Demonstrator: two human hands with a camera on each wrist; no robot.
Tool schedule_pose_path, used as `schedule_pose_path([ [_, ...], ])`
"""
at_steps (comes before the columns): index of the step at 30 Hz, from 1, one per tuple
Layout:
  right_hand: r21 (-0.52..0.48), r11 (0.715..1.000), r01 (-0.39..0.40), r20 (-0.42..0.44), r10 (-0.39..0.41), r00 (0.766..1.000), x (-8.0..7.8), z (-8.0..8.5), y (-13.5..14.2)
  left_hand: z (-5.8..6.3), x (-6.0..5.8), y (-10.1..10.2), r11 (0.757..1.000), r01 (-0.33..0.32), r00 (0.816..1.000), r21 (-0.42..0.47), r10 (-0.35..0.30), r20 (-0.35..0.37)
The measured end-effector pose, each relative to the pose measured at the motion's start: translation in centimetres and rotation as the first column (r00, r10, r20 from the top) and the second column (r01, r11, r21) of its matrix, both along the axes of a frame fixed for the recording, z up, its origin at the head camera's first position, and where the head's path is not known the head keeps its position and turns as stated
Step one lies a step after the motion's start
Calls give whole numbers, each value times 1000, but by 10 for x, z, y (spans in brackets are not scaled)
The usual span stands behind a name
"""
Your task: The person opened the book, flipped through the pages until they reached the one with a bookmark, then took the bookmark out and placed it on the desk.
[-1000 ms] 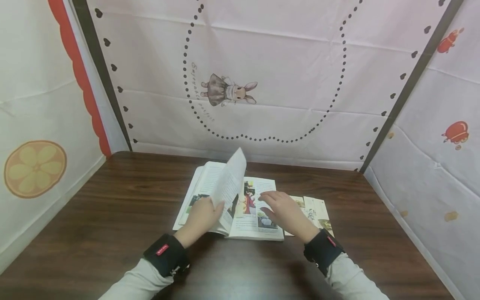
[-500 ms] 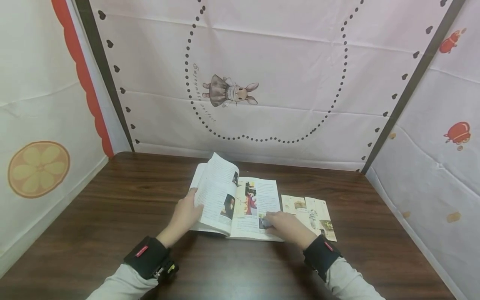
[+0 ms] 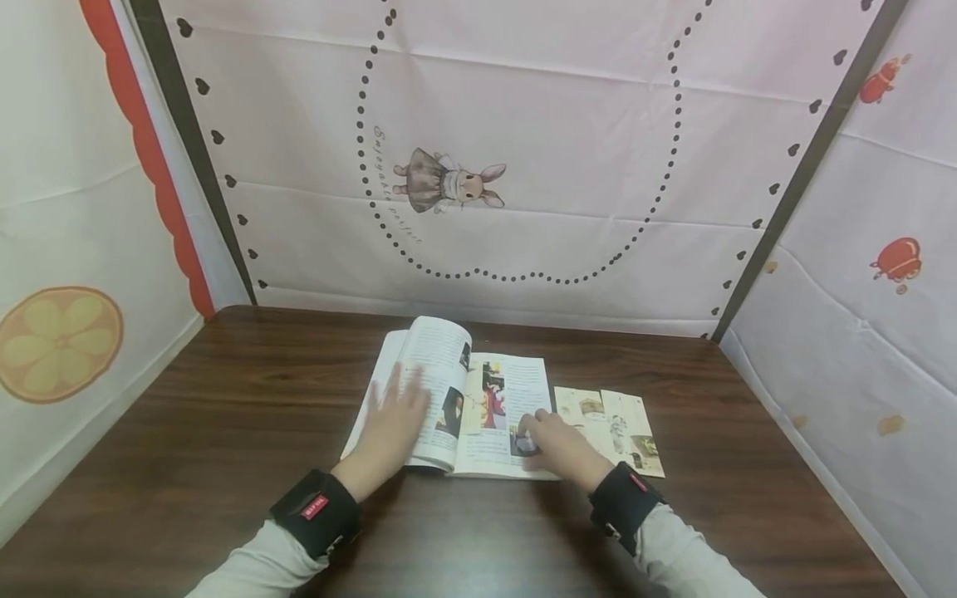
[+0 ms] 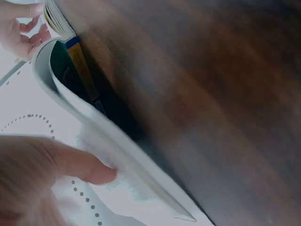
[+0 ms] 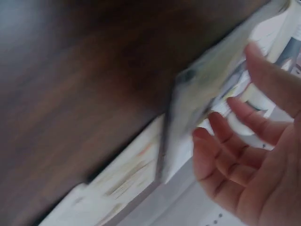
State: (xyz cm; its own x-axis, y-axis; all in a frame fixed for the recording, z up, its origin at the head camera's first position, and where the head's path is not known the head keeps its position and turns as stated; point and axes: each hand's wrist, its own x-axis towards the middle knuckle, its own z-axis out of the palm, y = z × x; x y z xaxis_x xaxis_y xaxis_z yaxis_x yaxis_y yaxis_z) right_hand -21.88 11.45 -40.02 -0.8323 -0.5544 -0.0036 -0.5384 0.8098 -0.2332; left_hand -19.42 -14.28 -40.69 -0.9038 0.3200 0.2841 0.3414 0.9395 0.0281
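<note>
An open book lies on the table, its pages printed with text and colour pictures. My left hand rests with spread, straight fingers on the curved left-hand pages; the left wrist view shows the thumb on the paper. Over the lower right page is my right hand, its fingers loosely bent. Nothing is held between those fingers in the right wrist view. Along the inner edge of the right page lies a cream slip. Two cream cards with printed drawings lie right of the book, partly behind the right hand.
The dark wood table extends around the book. Printed white cloth hangs at the back and on both sides. A black band is around each wrist.
The left hand has brought the lifted page over to the left, then let go of it and flattened on it. My right hand has moved down toward the lower right page.
</note>
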Motion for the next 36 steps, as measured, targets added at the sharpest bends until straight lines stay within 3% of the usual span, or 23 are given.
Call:
schedule_pose_path([
  [2, -38, 999, 33, 45, -32, 998, -1, 2, -8, 1, 0, 1, 991, 131, 990, 16, -132, 56],
  [4, -73, 996, 58, 99, -51, 994, -5, 6, -17, 4, 0, 3, 978, 205, 971, 42, -209, 119],
  [6, -98, 992, 86, 166, -68, 984, -12, 9, -26, 8, 2, 5, 979, 194, 965, 65, -202, 169],
  [9, -146, 980, 132, 276, -88, 957, -32, 9, -35, 12, 3, 10, 988, 131, 972, 81, -143, 184],
  [10, -187, 973, 135, 312, -72, 948, -46, 0, -36, 12, 2, 11, 990, 112, 974, 80, -125, 190],
  [13, -323, 923, 209, 455, -42, 889, -93, -36, -38, 11, 2, 14, 994, 71, 971, 84, -88, 221],
  [15, -420, 865, 276, 544, -4, 839, -120, -60, -41, 10, 1, 15, 995, 52, 969, 90, -72, 236],
  [16, -440, 830, 343, 600, -13, 800, -132, -73, -45, 9, 1, 16, 995, 46, 968, 93, -67, 243],
  [20, -487, 709, 509, 739, 24, 673, -162, -99, -54, 7, 1, 20, 995, 38, 966, 92, -61, 252],
  [21, -478, 698, 533, 747, 3, 665, -162, -100, -57, 6, 1, 21, 995, 38, 965, 93, -61, 254],
  [22, -481, 692, 539, 746, 0, 666, -164, -102, -58, 6, 1, 22, 995, 39, 965, 90, -61, 254],
  [23, -515, 685, 515, 729, 34, 684, -167, -104, -57, 5, 1, 23, 996, 41, 965, 84, -61, 254],
  [27, -474, 716, 513, 647, -112, 754, -110, -39, -72, 8, 1, 26, 997, 43, 966, 62, -58, 252],
  [29, -476, 711, 518, 620, -146, 771, -89, -13, -79, 9, 1, 26, 998, 34, 966, 47, -45, 253],
  [30, -449, 709, 544, 617, -195, 762, -78, -1, -83, 10, 1, 27, 999, 28, 967, 42, -38, 253],
  [36, -449, 712, 540, 567, -241, 788, -76, -5, -82, 9, 1, 30, 1000, 9, 972, 11, -11, 236],
])
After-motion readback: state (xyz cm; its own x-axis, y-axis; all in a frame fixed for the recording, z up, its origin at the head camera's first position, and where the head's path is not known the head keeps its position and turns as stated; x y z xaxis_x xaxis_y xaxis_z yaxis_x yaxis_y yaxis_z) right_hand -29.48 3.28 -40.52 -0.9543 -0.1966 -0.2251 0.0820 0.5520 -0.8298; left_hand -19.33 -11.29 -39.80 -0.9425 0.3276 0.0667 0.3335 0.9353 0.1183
